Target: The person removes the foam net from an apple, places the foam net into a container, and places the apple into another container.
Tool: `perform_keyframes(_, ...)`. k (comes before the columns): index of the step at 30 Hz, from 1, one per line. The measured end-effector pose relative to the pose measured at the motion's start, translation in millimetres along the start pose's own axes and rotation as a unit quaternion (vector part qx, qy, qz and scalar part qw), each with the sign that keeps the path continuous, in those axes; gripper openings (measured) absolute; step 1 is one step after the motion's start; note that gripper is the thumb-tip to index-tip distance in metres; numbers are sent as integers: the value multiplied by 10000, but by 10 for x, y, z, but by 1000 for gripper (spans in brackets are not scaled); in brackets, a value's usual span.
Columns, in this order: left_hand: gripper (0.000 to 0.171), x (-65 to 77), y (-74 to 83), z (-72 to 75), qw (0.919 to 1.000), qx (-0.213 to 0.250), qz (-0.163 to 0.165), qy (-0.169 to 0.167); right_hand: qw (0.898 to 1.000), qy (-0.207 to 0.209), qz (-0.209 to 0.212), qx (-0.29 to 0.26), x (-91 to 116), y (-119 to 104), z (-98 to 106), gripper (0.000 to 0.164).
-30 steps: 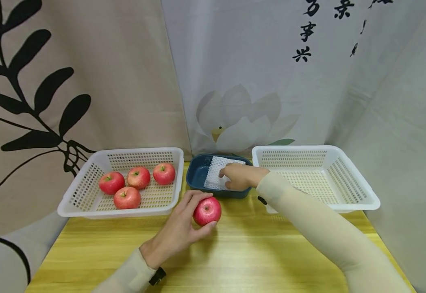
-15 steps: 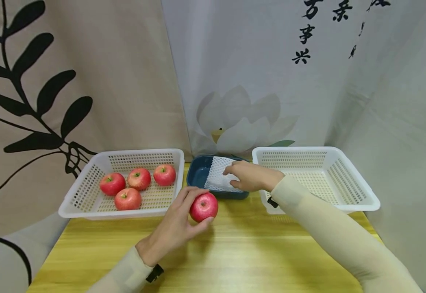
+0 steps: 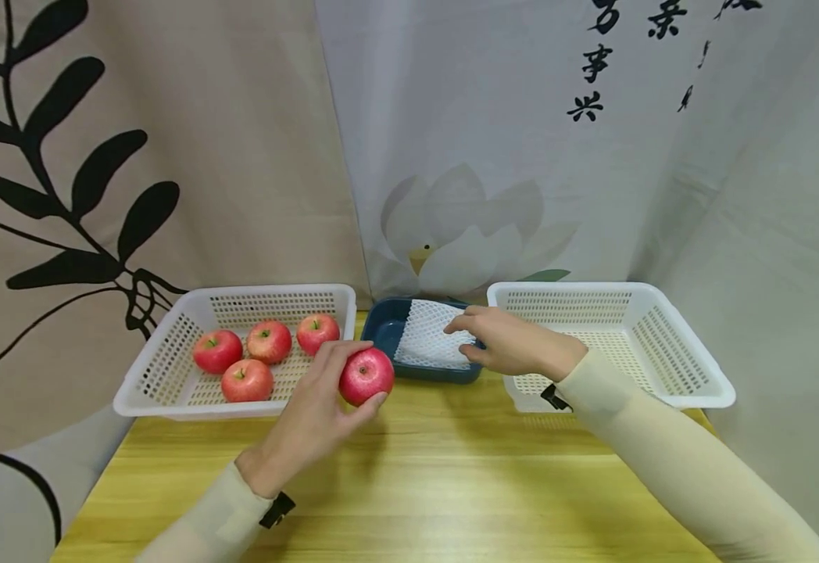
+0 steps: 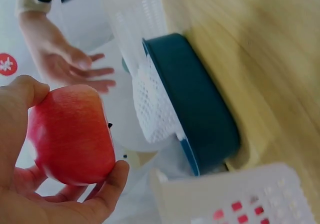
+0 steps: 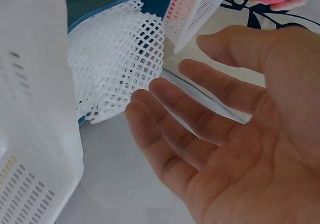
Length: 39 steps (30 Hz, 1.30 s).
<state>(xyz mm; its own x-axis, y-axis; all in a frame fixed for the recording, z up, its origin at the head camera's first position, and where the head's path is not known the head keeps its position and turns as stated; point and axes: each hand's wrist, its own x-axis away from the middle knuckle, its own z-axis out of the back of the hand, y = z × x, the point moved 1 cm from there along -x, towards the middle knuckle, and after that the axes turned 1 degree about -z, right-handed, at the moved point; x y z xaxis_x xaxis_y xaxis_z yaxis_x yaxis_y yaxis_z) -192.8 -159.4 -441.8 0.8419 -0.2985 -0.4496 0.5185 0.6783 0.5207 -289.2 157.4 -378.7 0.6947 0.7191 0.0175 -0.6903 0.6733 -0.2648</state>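
My left hand (image 3: 311, 410) grips a red apple (image 3: 366, 377), with fingers over its far side and the thumb at its near side. In the left wrist view the apple (image 4: 75, 134) sits between thumb and fingertips, raised off the table. My right hand (image 3: 515, 342) holds nothing; its fingers are relaxed and a little bent in the right wrist view. It hovers at the right end of a dark blue tub (image 3: 381, 328). White foam netting (image 3: 427, 336) lies in that tub and reaches over its rim.
A white perforated basket (image 3: 170, 399) at the left contains several red apples (image 3: 248, 381). Another white basket (image 3: 663, 352) stands at the right, partly behind my right forearm. Wooden table (image 3: 452, 469) lies in front, and a printed curtain (image 3: 255, 156) hangs behind.
My left hand has moved left and slightly back with the apple, toward the left basket. My right hand has drawn rightward from over the foam netting.
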Motion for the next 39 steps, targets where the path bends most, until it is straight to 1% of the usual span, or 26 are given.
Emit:
perform_keyframes(5,78,-47,-59,154,9997,-184,165,-24,9999,115,10,-4,172,31,72,36)
perform_keyframes(9,78,-110,-141,297,9988,-373,298,-62,9995,316,14,-33,291,94,102,35)
perform_keyframes(12,76,-172,-200,411,9970,-586,492,-147,9988,495,1,-58,378,159,112,33)
perform_keyframes(15,74,-222,-255,519,9937,-778,751,-290,9983,580,-61,-83,455,212,127,33)
perform_keyframes(18,74,-259,-330,597,9908,-908,914,-402,9978,635,-130,-121,521,249,141,32)
perform_keyframes(22,74,-298,-431,661,9862,-999,1144,-654,9973,695,-189,-149,606,304,161,31)
perform_keyframes(28,79,-395,-573,717,9781,-1052,1320,-1221,9970,694,-309,-141,746,407,227,33)
perform_keyframes(31,78,-466,-633,741,9729,-1134,1335,-1507,9965,766,-321,-101,799,453,262,32)
perform_keyframes(34,78,-526,-683,757,9688,-1260,1253,-1727,9963,799,-305,-101,836,480,284,31)
perform_keyframes(39,90,-574,-746,719,9578,-1434,1159,-2205,9960,795,-377,-130,897,507,277,31)
